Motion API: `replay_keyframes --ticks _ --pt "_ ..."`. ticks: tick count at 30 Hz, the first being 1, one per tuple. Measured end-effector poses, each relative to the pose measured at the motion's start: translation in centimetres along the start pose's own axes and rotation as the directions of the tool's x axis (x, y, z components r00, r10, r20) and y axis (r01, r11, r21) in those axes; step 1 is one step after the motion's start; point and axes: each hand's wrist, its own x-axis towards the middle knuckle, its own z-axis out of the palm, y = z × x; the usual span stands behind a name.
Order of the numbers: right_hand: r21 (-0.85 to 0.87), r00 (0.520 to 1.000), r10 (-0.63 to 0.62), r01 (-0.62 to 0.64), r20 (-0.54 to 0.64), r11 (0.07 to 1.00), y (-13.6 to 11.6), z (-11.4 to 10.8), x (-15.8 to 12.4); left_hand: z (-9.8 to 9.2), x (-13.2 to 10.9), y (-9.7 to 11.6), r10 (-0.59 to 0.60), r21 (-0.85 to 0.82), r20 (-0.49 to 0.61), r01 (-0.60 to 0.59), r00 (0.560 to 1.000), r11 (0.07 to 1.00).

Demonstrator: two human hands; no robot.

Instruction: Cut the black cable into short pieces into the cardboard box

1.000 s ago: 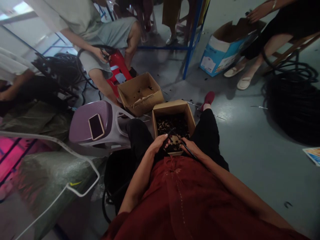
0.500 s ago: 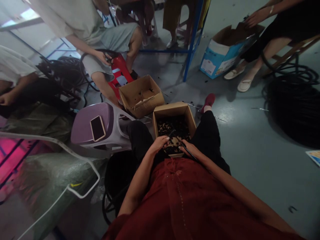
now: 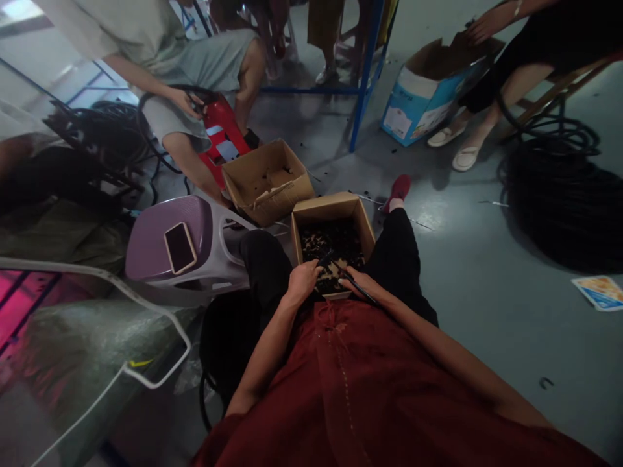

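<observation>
Between the thighs, over the open box of dark scraps, the left hand is closed on a slim dark item, too small to identify; the right hand grips a black cord. Work is best kept low, so anything dropped lands inside. Thighs and a second box restrict movement; more room shows over the floor rightward.

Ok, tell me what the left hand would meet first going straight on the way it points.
Most likely the black pieces in the open box ahead of the left hand, though its height above them is unclear.
</observation>
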Motion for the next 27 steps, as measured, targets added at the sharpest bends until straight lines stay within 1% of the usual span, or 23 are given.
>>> replay_keyframes --ticks 3,5,7,8,9,10,12,13,14,15,17,22,27 --pt "-0.054 1.0 0.0 -0.001 -0.021 0.999 -0.2 0.0 -0.1 0.4 0.0 -0.1 0.01 -0.044 -0.016 -0.011 1.0 0.999" --pt "-0.077 0.999 -0.021 0.019 -0.025 0.997 -0.1 0.1 -0.1 0.9 0.1 -0.3 0.008 -0.12 -0.034 -0.012 0.999 0.993" --pt "-0.104 0.999 -0.029 0.026 -0.027 0.994 0.1 0.2 0.0 1.4 0.3 -0.7 -0.024 -0.268 -0.029 0.016 0.999 0.963" --pt "-0.12 0.999 -0.038 0.034 -0.029 0.992 0.3 0.2 0.1 1.6 0.4 -0.9 -0.049 -0.378 0.005 0.047 0.999 0.925" --pt "-0.14 0.998 -0.052 0.047 -0.032 0.989 0.4 0.3 0.2 1.7 0.4 -1.0 -0.065 -0.503 0.064 0.088 0.996 0.86" --pt "-0.164 0.997 -0.072 0.065 -0.035 0.984 0.6 0.4 0.3 1.8 0.4 -1.2 -0.068 -0.626 0.138 0.141 0.988 0.767" --pt "-0.213 0.993 -0.116 0.106 -0.037 0.971 0.9 0.6 0.4 2.0 0.5 -1.5 -0.032 -0.802 0.273 0.246 0.961 0.544" --pt "-0.233 0.99 -0.132 0.12 -0.038 0.965 1.0 0.6 0.5 2.0 0.5 -1.6 -0.006 -0.849 0.311 0.28 0.951 0.448" --pt "-0.249 0.99 -0.139 0.126 -0.038 0.96 1.0 0.7 0.5 2.0 0.5 -1.7 0.016 -0.876 0.327 0.296 0.945 0.38" --pt "-0.261 0.989 -0.142 0.128 -0.038 0.957 1.0 0.7 0.5 2.1 0.5 -1.8 0.031 -0.892 0.33 0.301 0.943 0.338" --pt "-0.27 0.99 -0.139 0.124 -0.036 0.955 1.0 0.7 0.4 2.2 0.6 -2.0 0.041 -0.901 0.327 0.298 0.944 0.314" --pt "-0.264 0.992 -0.128 0.118 -0.019 0.957 1.0 0.5 0.4 2.6 0.8 -2.2 0.012 -0.895 0.31 0.287 0.951 0.343" --pt "-0.284 0.995 -0.103 0.094 -0.016 0.954 1.3 0.7 0.5 2.9 0.9 -2.5 0.023 -0.89 0.315 0.286 0.949 0.355"
